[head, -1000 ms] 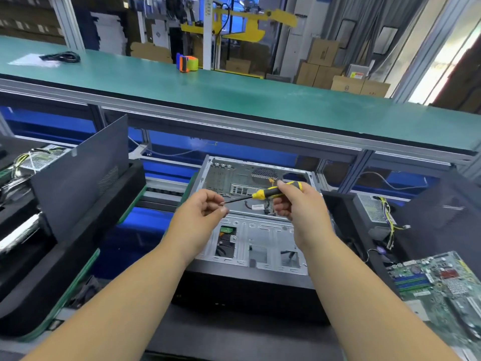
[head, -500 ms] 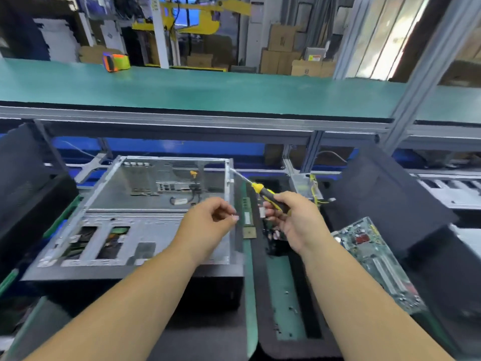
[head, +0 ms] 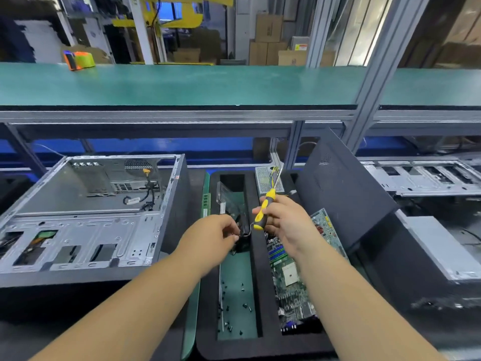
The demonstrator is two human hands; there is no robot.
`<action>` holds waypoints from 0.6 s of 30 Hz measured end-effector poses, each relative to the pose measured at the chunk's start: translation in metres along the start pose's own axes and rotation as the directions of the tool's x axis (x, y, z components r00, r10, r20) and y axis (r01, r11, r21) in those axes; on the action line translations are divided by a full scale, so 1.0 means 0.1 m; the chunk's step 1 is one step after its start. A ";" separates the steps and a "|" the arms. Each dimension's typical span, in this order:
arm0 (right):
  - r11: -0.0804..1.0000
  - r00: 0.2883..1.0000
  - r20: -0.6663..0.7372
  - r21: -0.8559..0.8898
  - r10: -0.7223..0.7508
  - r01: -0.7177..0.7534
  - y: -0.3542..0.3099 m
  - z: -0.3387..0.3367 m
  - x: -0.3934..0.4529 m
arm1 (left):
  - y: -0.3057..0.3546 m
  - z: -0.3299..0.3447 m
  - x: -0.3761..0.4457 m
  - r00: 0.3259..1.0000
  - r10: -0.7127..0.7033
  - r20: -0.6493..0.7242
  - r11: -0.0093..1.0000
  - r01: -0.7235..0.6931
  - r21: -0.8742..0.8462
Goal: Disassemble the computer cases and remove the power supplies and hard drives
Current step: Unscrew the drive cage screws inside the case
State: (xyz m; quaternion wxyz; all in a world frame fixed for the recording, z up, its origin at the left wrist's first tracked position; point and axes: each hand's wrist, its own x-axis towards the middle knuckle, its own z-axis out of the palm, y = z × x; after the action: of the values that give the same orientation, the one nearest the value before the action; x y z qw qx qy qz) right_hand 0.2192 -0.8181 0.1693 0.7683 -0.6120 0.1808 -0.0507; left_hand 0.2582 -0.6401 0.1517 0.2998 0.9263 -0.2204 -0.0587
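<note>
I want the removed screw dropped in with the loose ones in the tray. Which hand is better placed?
The left hand. Its pinched fingertips hover over the tray slot where loose screws lie, though what they hold is too small to see. The right hand grips the screwdriver.

Open case (head: pixel 86 212) left; foam tray (head: pixel 256 256) right of it; motherboard (head: pixel 291 277) in tray.
</note>
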 end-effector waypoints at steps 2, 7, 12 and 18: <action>1.000 1.000 0.012 -0.020 0.008 -0.008 0.02 -0.06 0.03 | 0.01 0.04 0.00 1.000 -0.021 0.001 1.000 0.021 0.005; 0.988 0.998 0.025 -0.146 0.061 -0.057 0.13 -0.11 0.13 | -0.03 0.11 0.03 0.997 -0.072 0.009 0.997 0.072 0.020; 0.933 0.994 0.015 -0.347 0.106 -0.094 0.40 -0.18 0.29 | -0.13 0.28 0.04 0.991 -0.137 0.012 0.984 0.137 -0.110; 0.670 0.981 -0.099 -0.719 0.167 -0.186 0.89 -0.31 0.42 | -0.24 0.54 0.01 0.981 -0.191 0.035 0.969 0.194 -0.153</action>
State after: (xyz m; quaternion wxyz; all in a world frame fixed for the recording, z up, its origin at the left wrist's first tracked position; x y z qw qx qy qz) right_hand 0.2355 -0.8371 0.0693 0.4630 -0.8443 0.2538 0.0918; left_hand 0.2552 -0.6520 0.0933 0.3620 0.9165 -0.1271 -0.1136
